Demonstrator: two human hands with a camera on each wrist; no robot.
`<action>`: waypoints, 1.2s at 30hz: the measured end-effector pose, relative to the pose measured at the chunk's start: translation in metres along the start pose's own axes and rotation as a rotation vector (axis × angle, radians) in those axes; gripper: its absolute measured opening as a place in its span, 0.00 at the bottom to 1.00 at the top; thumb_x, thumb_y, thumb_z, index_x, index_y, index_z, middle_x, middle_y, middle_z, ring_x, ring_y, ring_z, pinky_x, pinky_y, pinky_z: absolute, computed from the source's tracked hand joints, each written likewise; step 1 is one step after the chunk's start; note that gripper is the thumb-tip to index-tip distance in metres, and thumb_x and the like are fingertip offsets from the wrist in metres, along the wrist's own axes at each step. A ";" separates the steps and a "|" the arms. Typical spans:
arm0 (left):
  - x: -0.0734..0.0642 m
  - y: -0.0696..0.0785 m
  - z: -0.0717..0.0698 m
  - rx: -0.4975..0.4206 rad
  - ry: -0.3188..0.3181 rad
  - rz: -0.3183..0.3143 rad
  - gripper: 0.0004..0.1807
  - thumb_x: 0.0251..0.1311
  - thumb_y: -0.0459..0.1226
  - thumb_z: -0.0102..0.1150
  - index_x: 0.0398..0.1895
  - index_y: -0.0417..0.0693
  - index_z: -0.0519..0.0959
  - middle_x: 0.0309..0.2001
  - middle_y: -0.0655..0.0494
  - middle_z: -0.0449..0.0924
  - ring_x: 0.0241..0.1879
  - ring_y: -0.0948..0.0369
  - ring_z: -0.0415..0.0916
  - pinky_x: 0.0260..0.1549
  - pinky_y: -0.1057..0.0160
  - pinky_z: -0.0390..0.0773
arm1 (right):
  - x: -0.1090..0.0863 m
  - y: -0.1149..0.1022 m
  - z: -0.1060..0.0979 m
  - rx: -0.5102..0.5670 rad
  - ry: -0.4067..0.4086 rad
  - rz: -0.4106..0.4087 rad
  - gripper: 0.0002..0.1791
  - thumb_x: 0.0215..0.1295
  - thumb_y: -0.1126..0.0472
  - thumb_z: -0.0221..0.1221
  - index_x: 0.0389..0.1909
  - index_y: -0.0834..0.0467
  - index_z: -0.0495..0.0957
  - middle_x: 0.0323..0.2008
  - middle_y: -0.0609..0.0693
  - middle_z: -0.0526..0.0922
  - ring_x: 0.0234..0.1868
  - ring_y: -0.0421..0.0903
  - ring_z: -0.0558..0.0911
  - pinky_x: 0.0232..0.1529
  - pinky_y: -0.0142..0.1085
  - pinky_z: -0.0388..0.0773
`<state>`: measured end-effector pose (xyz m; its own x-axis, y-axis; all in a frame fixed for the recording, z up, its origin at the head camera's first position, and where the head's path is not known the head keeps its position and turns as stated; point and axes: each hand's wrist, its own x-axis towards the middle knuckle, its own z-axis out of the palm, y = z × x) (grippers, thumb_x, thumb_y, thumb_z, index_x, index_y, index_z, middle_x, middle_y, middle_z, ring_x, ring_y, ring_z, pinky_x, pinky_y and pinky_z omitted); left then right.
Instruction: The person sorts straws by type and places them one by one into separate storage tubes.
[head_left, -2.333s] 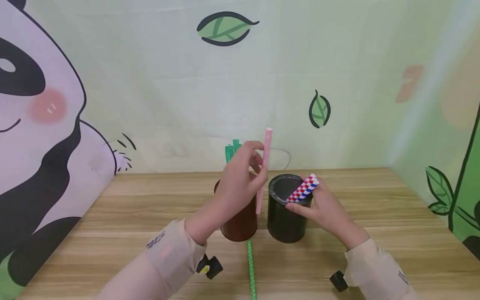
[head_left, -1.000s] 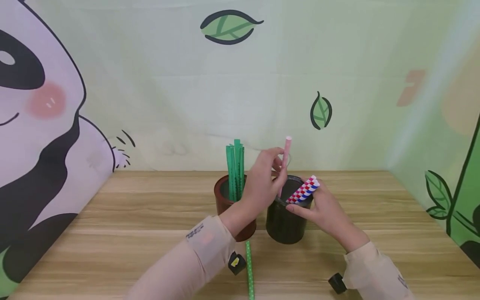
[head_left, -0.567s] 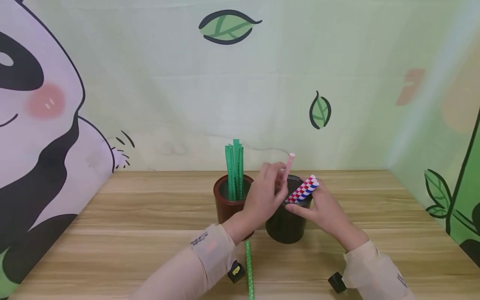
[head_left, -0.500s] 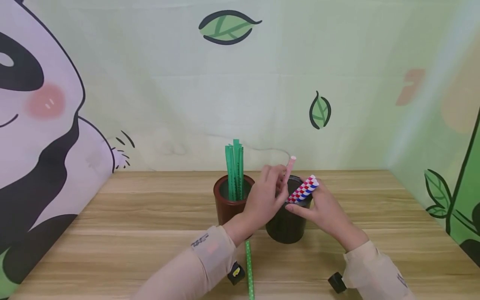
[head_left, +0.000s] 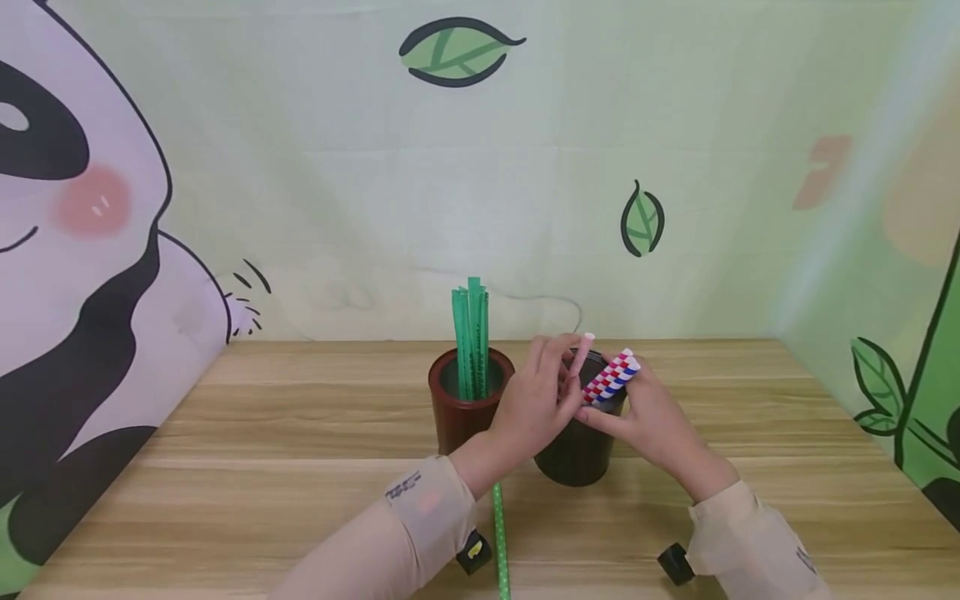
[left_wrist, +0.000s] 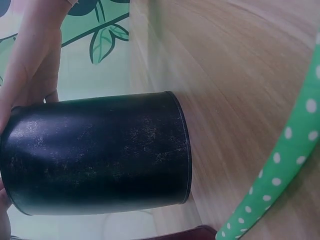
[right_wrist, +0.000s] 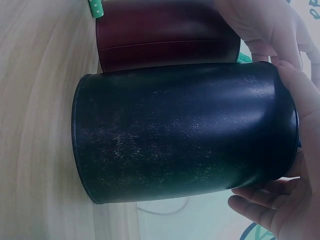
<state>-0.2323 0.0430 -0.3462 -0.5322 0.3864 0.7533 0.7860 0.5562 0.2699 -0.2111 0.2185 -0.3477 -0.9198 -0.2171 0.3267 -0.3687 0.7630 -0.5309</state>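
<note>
My left hand [head_left: 532, 404] pinches a pink paper straw [head_left: 582, 353] whose top end sticks up past the fingers; its lower part is hidden inside the black cup [head_left: 573, 457]. Around that cup's right side, my right hand [head_left: 660, 417] grips near the rim, thumb in front and fingers behind, as the right wrist view also shows. Checked straws [head_left: 611, 377] in red and white and blue and white lean against the rim beside the right thumb. Both hands nearly meet over the cup's mouth.
Left of the black cup stands a reddish-brown cup [head_left: 457, 425] holding several green strips [head_left: 471, 342] upright. A green straw with white dots [head_left: 501, 542] lies on the wooden table [head_left: 300, 417] in front. Behind hangs a printed backdrop [head_left: 337, 167] with a panda.
My left hand has moved right from in front of the brown cup to the black cup and lowered the pink straw into it. The right hand has kept its grip on the cup.
</note>
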 end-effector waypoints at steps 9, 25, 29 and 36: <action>0.000 0.001 -0.003 -0.023 -0.020 0.004 0.25 0.58 0.31 0.61 0.59 0.44 0.65 0.42 0.48 0.71 0.34 0.63 0.78 0.31 0.75 0.80 | 0.000 0.001 0.000 -0.007 0.007 -0.014 0.41 0.57 0.42 0.64 0.65 0.62 0.65 0.61 0.65 0.69 0.57 0.59 0.74 0.57 0.57 0.74; 0.002 0.012 -0.038 0.031 0.073 0.079 0.27 0.55 0.34 0.65 0.58 0.42 0.68 0.46 0.47 0.73 0.40 0.58 0.79 0.36 0.70 0.83 | 0.002 0.002 0.002 0.037 0.029 -0.038 0.39 0.54 0.44 0.67 0.61 0.61 0.67 0.57 0.61 0.72 0.57 0.58 0.75 0.57 0.57 0.75; 0.003 0.012 -0.052 0.041 0.103 0.092 0.25 0.56 0.34 0.64 0.57 0.41 0.69 0.46 0.47 0.73 0.40 0.58 0.78 0.37 0.69 0.82 | 0.002 0.002 0.002 0.039 0.030 -0.027 0.39 0.54 0.44 0.67 0.61 0.61 0.67 0.56 0.61 0.73 0.56 0.57 0.75 0.56 0.56 0.76; -0.010 0.009 -0.066 0.088 0.135 0.125 0.23 0.54 0.35 0.64 0.53 0.41 0.71 0.44 0.48 0.74 0.38 0.60 0.76 0.34 0.70 0.81 | 0.001 0.003 0.002 0.032 0.036 -0.010 0.40 0.54 0.45 0.68 0.61 0.64 0.66 0.55 0.63 0.73 0.55 0.58 0.76 0.56 0.56 0.75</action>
<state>-0.1995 -0.0042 -0.3115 -0.3804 0.3577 0.8529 0.8095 0.5747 0.1201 -0.2130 0.2197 -0.3503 -0.9111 -0.2020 0.3592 -0.3821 0.7407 -0.5526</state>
